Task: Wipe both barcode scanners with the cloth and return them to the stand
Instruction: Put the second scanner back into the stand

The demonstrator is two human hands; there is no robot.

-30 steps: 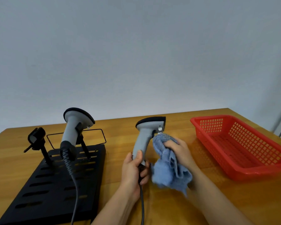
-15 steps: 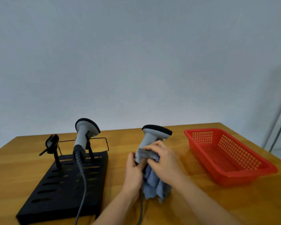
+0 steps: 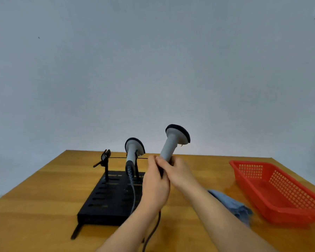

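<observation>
Both hands hold one grey barcode scanner (image 3: 172,142) with a black-rimmed head, raised and tilted right above the table. My left hand (image 3: 154,182) wraps the lower handle; my right hand (image 3: 177,171) grips it just above. Its dark cable (image 3: 153,231) hangs down towards me. The second grey scanner (image 3: 133,151) sits upright in a holder on the black slotted stand (image 3: 105,199). An empty black holder (image 3: 105,159) stands on the stand's left. The blue cloth (image 3: 233,206) lies on the table under my right forearm.
A red plastic mesh basket (image 3: 273,190) sits at the right on the wooden table (image 3: 35,215). A plain grey wall is behind. The second scanner's cable (image 3: 134,195) runs across the stand towards me.
The cloth left my right hand and now lies on the table. My right hand took hold of the scanner handle, and the scanner rose higher, nearer the stand.
</observation>
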